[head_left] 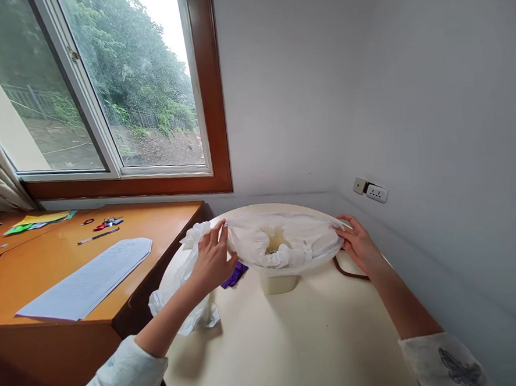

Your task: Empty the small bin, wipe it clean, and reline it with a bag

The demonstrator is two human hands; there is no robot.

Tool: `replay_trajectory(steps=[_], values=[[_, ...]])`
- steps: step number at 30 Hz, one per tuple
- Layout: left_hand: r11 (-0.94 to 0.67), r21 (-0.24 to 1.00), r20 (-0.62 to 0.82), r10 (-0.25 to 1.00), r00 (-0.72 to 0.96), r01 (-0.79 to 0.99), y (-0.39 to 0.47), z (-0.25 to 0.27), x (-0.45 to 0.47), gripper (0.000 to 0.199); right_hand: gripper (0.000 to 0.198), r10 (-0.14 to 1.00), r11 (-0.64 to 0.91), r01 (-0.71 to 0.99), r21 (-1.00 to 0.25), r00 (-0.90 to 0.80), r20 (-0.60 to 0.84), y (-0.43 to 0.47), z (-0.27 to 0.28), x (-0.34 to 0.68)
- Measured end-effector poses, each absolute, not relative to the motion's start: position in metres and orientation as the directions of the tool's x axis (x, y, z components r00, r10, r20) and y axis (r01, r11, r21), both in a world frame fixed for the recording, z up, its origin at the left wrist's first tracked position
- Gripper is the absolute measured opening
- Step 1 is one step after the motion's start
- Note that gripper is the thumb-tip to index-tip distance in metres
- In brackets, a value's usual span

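A thin white plastic bag (317, 233) is stretched sideways over a small pale container (278, 283) on the round table (311, 341). My left hand (213, 257) holds the bag's left edge, fingers bent and thumb lower down. At the opposite end, my right hand (358, 242) has the bag's right edge between thumb and fingers. Through a gap in the middle of the film, the container's inside shows. Another crumpled white plastic bag (180, 285) lies beside and partly behind my left hand and forearm. A folded purple item (234, 274) rests near my left thumb.
A brown strap or cord (349, 273) curves on the table under my right hand. On the left, an orange-brown desk (102, 295) bears paper sheets (88, 279), a pen (98, 236) and keys (108, 224). Walls stand behind and right, with a socket (377, 193).
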State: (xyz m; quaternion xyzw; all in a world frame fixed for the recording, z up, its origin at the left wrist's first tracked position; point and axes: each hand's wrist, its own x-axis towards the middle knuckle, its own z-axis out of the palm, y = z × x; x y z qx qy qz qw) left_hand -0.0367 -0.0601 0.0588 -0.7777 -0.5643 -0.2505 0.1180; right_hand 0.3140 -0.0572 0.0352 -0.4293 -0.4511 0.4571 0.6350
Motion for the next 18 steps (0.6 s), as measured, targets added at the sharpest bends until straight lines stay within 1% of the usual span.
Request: replay_trajectory(steps=[2, 5, 8, 12, 15, 18], values=[[-0.342, 0.027, 0.496, 0.820, 0.284, 0.939, -0.068, 0.061, -0.041, 0.057, 0.032, 0.974, 0.207, -0.170, -0.963, 0.133, 0.185, -0.064, 0.035, 0.320], [-0.380, -0.075, 0.484, 0.795, 0.367, 0.922, -0.075, 0.059, -0.054, 0.053, 0.015, 0.980, 0.185, -0.157, -0.970, 0.106, 0.170, -0.073, 0.036, 0.332], [-0.412, -0.164, 0.510, 0.742, 0.435, 0.896, -0.078, 0.057, -0.070, 0.051, 0.009, 0.982, 0.166, -0.149, -0.975, 0.120, 0.149, -0.081, 0.042, 0.344], [-0.421, -0.214, 0.551, 0.693, 0.465, 0.881, -0.076, 0.064, -0.087, 0.049, 0.010, 0.974, 0.186, -0.124, -0.975, 0.153, 0.166, -0.086, 0.052, 0.355], [-0.413, -0.250, 0.574, 0.665, 0.478, 0.876, -0.071, 0.076, -0.093, 0.053, 0.016, 0.969, 0.198, -0.058, -0.978, 0.165, 0.186, -0.088, 0.062, 0.360], [-0.391, -0.312, 0.586, 0.638, 0.499, 0.866, -0.062, 0.090, -0.099, 0.054, 0.028, 0.969, 0.226, 0.068, -0.972, 0.083, 0.231, -0.094, 0.075, 0.363]])
